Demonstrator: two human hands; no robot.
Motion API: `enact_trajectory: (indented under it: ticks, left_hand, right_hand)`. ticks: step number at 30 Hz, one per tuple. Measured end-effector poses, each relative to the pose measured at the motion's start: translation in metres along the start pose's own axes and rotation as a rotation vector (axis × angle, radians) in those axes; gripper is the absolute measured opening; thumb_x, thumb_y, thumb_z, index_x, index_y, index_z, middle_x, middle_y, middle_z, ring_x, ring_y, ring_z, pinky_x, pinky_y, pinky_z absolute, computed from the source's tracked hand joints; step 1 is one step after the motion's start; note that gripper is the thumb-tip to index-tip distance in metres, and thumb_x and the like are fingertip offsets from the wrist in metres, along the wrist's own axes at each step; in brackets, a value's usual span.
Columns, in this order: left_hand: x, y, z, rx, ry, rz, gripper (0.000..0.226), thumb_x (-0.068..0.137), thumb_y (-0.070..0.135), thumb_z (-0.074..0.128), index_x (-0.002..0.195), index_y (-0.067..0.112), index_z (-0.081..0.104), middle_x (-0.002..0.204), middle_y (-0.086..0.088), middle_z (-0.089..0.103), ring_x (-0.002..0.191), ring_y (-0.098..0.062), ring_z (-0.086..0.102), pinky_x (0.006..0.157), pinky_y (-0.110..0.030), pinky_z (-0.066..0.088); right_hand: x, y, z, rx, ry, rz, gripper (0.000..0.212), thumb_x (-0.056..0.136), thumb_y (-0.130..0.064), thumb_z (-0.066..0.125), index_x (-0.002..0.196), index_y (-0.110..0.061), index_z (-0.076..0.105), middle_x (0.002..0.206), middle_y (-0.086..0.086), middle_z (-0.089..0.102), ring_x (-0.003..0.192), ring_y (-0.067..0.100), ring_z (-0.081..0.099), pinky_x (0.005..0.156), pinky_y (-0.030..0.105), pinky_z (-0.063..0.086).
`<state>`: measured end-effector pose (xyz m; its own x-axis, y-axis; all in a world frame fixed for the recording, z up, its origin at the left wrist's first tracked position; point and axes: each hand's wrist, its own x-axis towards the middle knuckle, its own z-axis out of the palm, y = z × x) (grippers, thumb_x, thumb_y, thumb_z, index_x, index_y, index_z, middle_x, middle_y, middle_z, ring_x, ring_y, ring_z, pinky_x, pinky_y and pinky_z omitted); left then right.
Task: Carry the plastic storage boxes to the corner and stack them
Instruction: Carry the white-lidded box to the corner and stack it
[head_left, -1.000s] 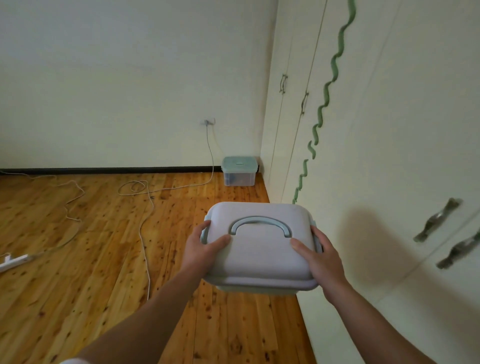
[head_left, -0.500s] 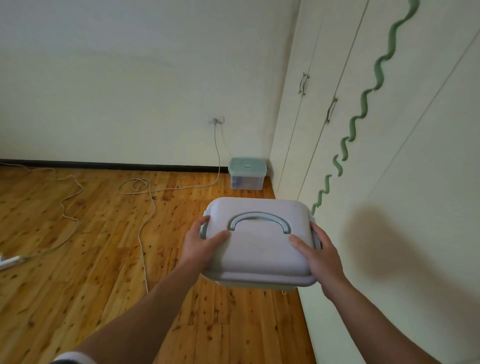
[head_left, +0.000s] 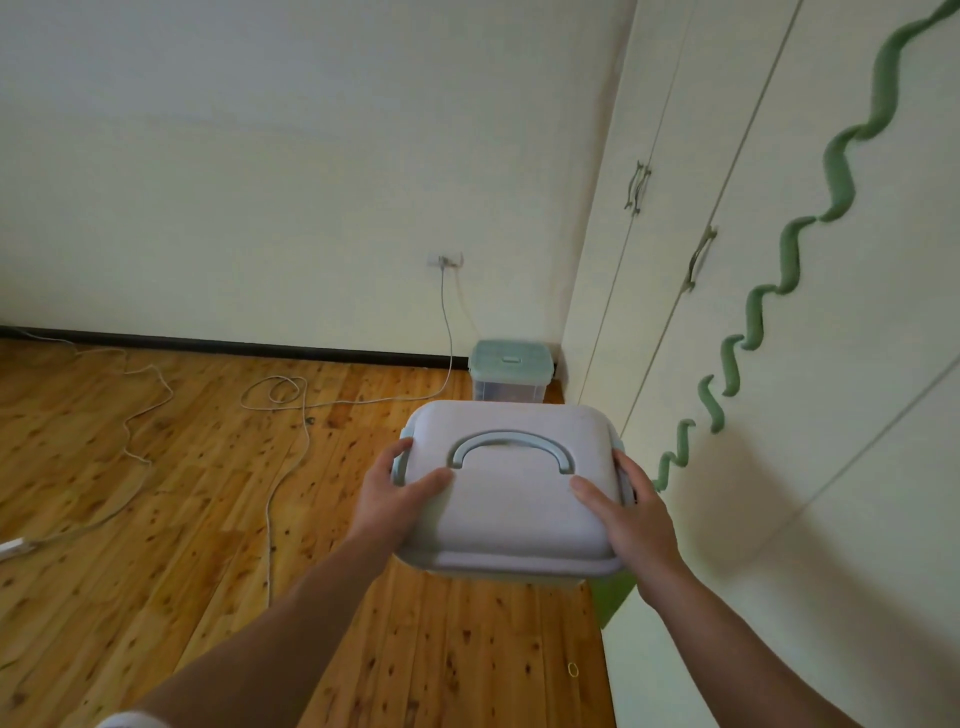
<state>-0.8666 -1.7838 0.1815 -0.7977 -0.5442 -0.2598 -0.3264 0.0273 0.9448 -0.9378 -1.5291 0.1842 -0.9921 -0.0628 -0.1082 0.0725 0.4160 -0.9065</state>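
A plastic storage box with a pale lilac lid (head_left: 511, 512) and a flat grey-blue handle is held in the air in front of me. My left hand (head_left: 397, 496) grips its left side with the thumb on the lid. My right hand (head_left: 631, 512) grips its right side the same way. A second storage box (head_left: 509, 371), clear with a teal lid, stands on the floor in the corner ahead, where the back wall meets the wardrobe. The carried box hides the lower front of that corner box.
White wardrobe doors (head_left: 779, 364) with metal handles and a wavy green strip (head_left: 753, 322) run along my right. White cables (head_left: 280, 395) trail over the wooden floor from a wall socket (head_left: 444, 260). A power strip (head_left: 10, 548) lies at the far left.
The view has moved toward the corner, so the teal-lidded box appears larger and closer. Both hands keep the same grip on the carried box.
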Motion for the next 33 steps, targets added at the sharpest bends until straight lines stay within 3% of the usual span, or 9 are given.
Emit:
enact_trajectory:
  ticks: [3, 12, 15, 20, 25, 29, 33]
  left_hand:
    - [0.023, 0.010, 0.021, 0.004, 0.016, 0.004, 0.065, 0.072, 0.043, 0.079, 0.126, 0.048, 0.044, 0.121, 0.002, 0.046, 0.091, -0.016, 0.057, 0.060, -0.028, 0.050]
    - [0.084, 0.033, 0.054, 0.032, 0.020, 0.016, 0.067, 0.074, 0.042, 0.077, 0.132, 0.042, 0.044, 0.128, -0.001, 0.047, 0.099, -0.020, 0.055, 0.072, -0.033, 0.050]
    - [0.110, 0.039, 0.063, 0.012, 0.012, -0.003, 0.065, 0.074, 0.041, 0.078, 0.129, 0.045, 0.045, 0.125, 0.000, 0.047, 0.096, -0.018, 0.056, 0.067, -0.031, 0.050]
    - [0.167, 0.053, 0.077, -0.024, 0.000, -0.023, 0.059, 0.074, 0.040, 0.078, 0.122, 0.049, 0.046, 0.123, 0.002, 0.048, 0.095, -0.016, 0.056, 0.063, -0.029, 0.050]
    - [0.243, 0.074, 0.088, -0.034, -0.018, -0.007, 0.061, 0.076, 0.038, 0.077, 0.129, 0.044, 0.047, 0.125, 0.001, 0.047, 0.093, -0.014, 0.053, 0.071, -0.033, 0.048]
    - [0.306, 0.096, 0.088, -0.030, -0.052, -0.004, 0.062, 0.075, 0.040, 0.077, 0.129, 0.044, 0.047, 0.129, 0.001, 0.047, 0.105, -0.022, 0.053, 0.081, -0.039, 0.050]
    - [0.365, 0.118, 0.088, -0.010, -0.083, 0.011, 0.063, 0.074, 0.043, 0.078, 0.128, 0.046, 0.046, 0.128, 0.003, 0.046, 0.104, -0.021, 0.052, 0.078, -0.036, 0.048]
  right_hand:
    - [0.038, 0.001, -0.007, 0.015, -0.012, 0.002, 0.076, 0.079, -0.052, 0.070, 0.145, -0.035, 0.036, 0.141, -0.001, 0.047, 0.118, 0.022, 0.050, 0.092, 0.041, 0.048]
    - [0.116, -0.003, -0.010, 0.040, -0.039, -0.005, 0.077, 0.079, -0.053, 0.070, 0.145, -0.035, 0.037, 0.142, -0.001, 0.047, 0.118, 0.021, 0.050, 0.090, 0.040, 0.049]
    - [0.145, -0.005, -0.006, 0.018, -0.040, 0.010, 0.076, 0.079, -0.055, 0.069, 0.145, -0.036, 0.036, 0.141, -0.001, 0.047, 0.117, 0.022, 0.051, 0.089, 0.041, 0.051]
    - [0.201, -0.015, 0.005, 0.009, -0.036, 0.021, 0.074, 0.080, -0.056, 0.068, 0.144, -0.038, 0.036, 0.139, -0.002, 0.048, 0.106, 0.017, 0.050, 0.073, 0.030, 0.047]
    - [0.268, -0.034, 0.025, 0.028, -0.007, 0.038, 0.076, 0.078, -0.055, 0.070, 0.144, -0.039, 0.037, 0.139, -0.003, 0.048, 0.113, 0.021, 0.052, 0.088, 0.042, 0.051]
    - [0.319, -0.055, 0.045, 0.035, 0.022, 0.044, 0.077, 0.077, -0.054, 0.072, 0.144, -0.039, 0.037, 0.139, -0.003, 0.049, 0.112, 0.020, 0.052, 0.087, 0.040, 0.051]
    - [0.368, -0.074, 0.063, 0.048, 0.038, 0.054, 0.079, 0.076, -0.055, 0.072, 0.145, -0.039, 0.037, 0.141, -0.003, 0.048, 0.115, 0.021, 0.052, 0.088, 0.040, 0.050]
